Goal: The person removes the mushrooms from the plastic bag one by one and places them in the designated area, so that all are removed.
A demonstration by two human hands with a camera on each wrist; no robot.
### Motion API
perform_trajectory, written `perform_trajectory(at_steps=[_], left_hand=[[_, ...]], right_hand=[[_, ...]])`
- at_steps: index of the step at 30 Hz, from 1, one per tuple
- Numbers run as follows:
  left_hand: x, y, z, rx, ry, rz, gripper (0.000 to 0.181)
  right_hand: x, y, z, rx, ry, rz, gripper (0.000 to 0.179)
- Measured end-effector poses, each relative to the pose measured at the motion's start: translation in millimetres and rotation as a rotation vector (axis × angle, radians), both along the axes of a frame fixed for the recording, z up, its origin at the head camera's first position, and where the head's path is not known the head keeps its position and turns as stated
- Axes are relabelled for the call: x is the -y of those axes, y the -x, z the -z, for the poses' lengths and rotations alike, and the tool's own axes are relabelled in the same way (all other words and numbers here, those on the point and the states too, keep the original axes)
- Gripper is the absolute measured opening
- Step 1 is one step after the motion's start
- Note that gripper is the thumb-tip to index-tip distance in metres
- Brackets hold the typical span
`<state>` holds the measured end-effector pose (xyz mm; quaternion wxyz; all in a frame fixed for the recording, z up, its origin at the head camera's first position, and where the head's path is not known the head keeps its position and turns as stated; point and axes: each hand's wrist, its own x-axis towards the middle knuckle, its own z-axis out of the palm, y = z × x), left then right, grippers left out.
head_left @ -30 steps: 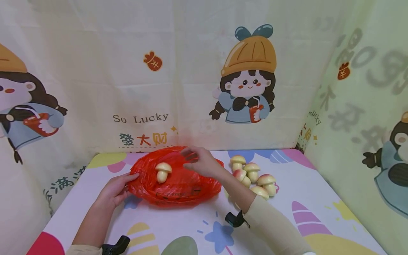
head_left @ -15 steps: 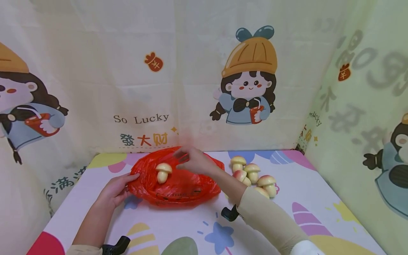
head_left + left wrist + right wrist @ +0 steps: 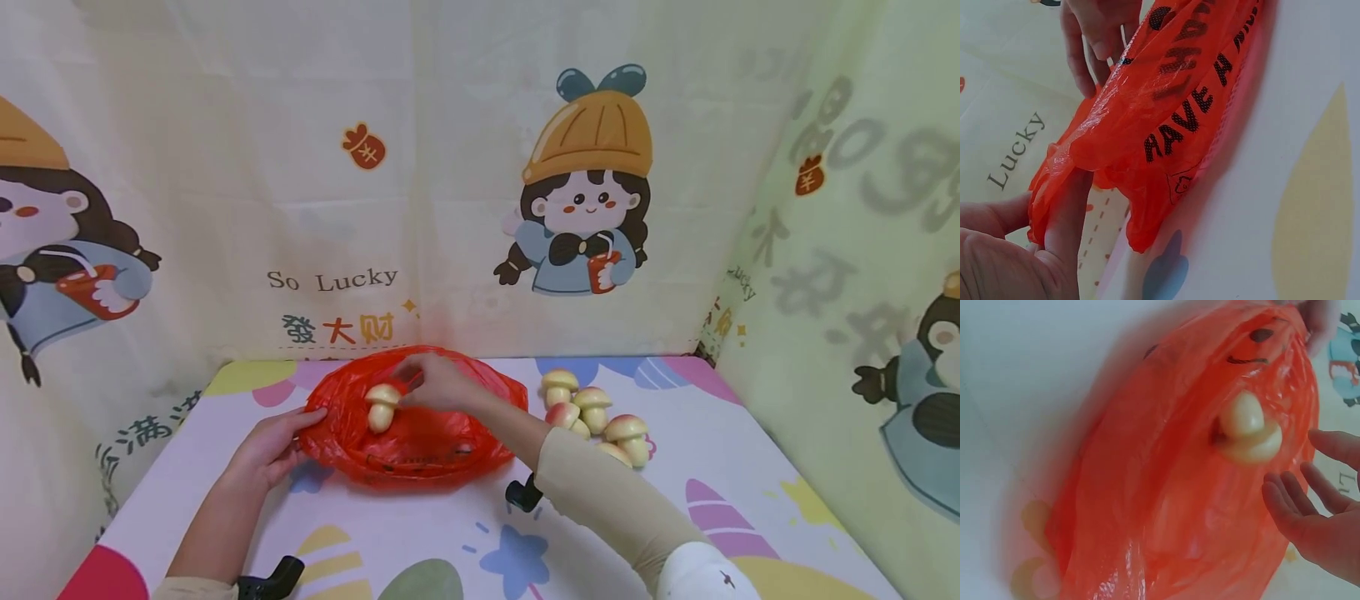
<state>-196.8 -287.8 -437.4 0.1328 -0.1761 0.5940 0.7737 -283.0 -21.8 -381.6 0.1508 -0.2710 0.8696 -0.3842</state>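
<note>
A red plastic bag [image 3: 442, 454] lies on the table with its mouth spread, black print on its side. My left hand [image 3: 264, 454] pinches the bag's left rim between thumb and fingers; the left wrist view shows the film [image 3: 1116, 144] between them. One toy-like mushroom [image 3: 382, 408], with a pale stem and cream cap, lies in the left part of the bag. Over the bag, just right of that mushroom, is my right hand [image 3: 438, 385]. In the right wrist view its loosely bent fingers [image 3: 1288, 494] are apart from the mushroom [image 3: 1249, 434] and hold nothing.
Several more mushrooms [image 3: 592, 407] with cream and reddish caps stand and lie clustered to the right of the bag, one partly behind my right sleeve [image 3: 607, 492]. A patterned cloth [image 3: 435, 542] covers the table. Printed curtains [image 3: 450, 183] enclose the back and sides.
My right hand has moved left and slightly down over the bag, closer to the mushroom in it. The left hand keeps its hold on the rim.
</note>
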Motion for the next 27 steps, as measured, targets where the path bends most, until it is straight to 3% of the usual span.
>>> perform_trajectory(at_steps=[12,17,27], left_hand=[[0.6,0.8,1.2,-0.007,-0.005,-0.001,0.078],[0.4,0.3,1.5,-0.007,-0.009,0.006,0.078],[0.8,-0.5,1.6,0.007,-0.008,-0.004,0.079]], right_hand=[[29.4,2.3,23.0,-0.062,-0.111,0.1,0.057],[37.5,4.7,25.6,-0.118,-0.201,0.119,0.063],[54.6,-1.7,23.1,-0.106,-0.314,0.173,0.078]])
